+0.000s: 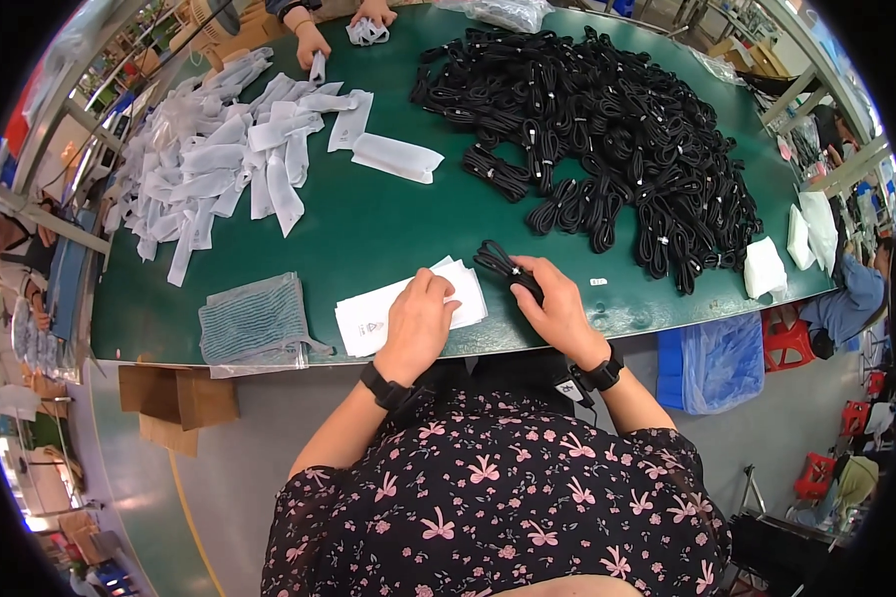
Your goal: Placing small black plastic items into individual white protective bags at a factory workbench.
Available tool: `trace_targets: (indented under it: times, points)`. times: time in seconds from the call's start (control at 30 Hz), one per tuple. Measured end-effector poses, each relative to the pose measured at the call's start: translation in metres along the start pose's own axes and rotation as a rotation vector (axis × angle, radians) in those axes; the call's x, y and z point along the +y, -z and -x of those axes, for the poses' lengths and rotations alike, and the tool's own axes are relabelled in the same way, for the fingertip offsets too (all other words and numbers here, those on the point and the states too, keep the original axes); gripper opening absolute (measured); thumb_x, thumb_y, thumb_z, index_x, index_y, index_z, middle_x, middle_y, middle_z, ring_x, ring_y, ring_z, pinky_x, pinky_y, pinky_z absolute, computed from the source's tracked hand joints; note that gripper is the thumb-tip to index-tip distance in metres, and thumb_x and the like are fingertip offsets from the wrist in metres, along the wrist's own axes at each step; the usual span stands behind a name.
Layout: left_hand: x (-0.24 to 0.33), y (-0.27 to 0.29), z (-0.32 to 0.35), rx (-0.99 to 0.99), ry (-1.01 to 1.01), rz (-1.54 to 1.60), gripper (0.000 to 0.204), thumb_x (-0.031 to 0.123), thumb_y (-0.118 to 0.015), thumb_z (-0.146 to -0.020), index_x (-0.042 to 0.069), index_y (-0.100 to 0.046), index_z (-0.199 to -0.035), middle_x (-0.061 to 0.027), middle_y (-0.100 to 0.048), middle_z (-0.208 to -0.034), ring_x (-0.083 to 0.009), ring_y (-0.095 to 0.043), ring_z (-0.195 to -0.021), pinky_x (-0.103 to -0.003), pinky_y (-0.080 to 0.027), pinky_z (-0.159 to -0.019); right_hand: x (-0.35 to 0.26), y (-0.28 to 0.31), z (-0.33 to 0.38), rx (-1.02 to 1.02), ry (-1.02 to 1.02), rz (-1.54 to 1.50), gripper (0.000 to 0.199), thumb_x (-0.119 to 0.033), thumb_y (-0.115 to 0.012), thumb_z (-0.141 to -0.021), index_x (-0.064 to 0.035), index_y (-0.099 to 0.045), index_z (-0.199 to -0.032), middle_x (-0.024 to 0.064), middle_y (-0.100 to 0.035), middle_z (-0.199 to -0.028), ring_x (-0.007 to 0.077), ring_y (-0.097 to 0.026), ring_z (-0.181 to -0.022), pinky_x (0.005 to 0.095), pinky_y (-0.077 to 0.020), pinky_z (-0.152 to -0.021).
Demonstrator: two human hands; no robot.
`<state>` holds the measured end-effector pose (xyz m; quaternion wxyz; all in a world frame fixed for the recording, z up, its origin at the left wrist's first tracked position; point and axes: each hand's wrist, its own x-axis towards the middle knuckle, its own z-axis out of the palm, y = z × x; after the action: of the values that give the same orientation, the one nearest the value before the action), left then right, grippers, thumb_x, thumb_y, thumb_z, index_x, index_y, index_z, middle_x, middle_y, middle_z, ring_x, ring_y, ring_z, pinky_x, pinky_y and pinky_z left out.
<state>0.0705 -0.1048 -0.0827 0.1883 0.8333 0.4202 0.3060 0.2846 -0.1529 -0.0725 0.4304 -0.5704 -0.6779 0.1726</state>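
My right hand (pixel 558 308) is closed around a coiled black cable (pixel 496 261), tied in the middle, just above the table's near edge. My left hand (pixel 418 316) rests on a stack of flat white bags (pixel 360 323) with small dark print. Its fingers are curled together at the top of the stack, and the bag edge under them is partly hidden. The cable's end loops point toward the stack, a short way to its right. Beyond both hands lies a big heap of similar coiled black cables (pixel 607 129).
At the far left of the green table (pixel 368 219) lies a pile of frosted white bags (pixel 219 159). A co-worker's hands (pixel 314 45) handle one there. A netted teal pack (pixel 254 320) lies near left. A blue bin (pixel 717 363) stands below the right edge.
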Motion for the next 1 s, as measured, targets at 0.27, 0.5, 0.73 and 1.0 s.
trace_targets:
  times: [0.27,0.5,0.73,1.0]
  points:
    - [-0.007,-0.001,0.003,-0.001,0.115,0.203,0.011,0.002,-0.066,-0.085,-0.002,-0.061,-0.094,-0.0114,-0.059,-0.083,-0.0246,-0.06,-0.07,-0.033,-0.049,-0.064,-0.013,0.007,0.006,-0.129,0.117,0.068,0.047,-0.002,-0.064,-0.085,-0.0088,-0.056,-0.131,0.0118,-0.056,-0.087,0.0314,-0.058,-0.073,0.0395,-0.0492,-0.067]
    - [-0.004,0.005,0.004,0.056,0.218,0.39,0.009,-0.002,-0.064,-0.085,-0.002,-0.059,-0.091,-0.012,-0.059,-0.083,-0.0233,-0.057,-0.068,-0.033,-0.048,-0.064,-0.007,0.008,0.005,-0.188,0.398,0.241,0.05,0.0,-0.065,-0.081,-0.0105,-0.059,-0.13,0.01,-0.051,-0.08,0.0271,-0.055,-0.067,0.0357,-0.0482,-0.061]
    - [0.007,0.018,-0.002,0.071,-0.25,0.246,0.011,-0.005,-0.064,-0.08,0.0,-0.058,-0.088,-0.0124,-0.058,-0.09,-0.0301,-0.056,-0.082,-0.037,-0.048,-0.072,0.0,-0.006,0.008,-0.298,-0.142,-0.472,0.026,-0.008,-0.06,-0.094,-0.007,-0.062,-0.12,0.001,-0.057,-0.085,0.0135,-0.054,-0.069,0.0309,-0.0474,-0.062]
    - [0.006,0.027,-0.022,0.125,-0.304,0.186,0.012,-0.005,-0.065,-0.08,0.001,-0.059,-0.088,-0.0116,-0.06,-0.094,-0.0289,-0.056,-0.087,-0.035,-0.046,-0.076,-0.019,0.0,-0.008,-0.304,-0.42,-0.55,0.021,-0.01,-0.064,-0.093,0.0002,-0.06,-0.111,0.0039,-0.061,-0.09,0.0155,-0.061,-0.086,0.0286,-0.0501,-0.072]
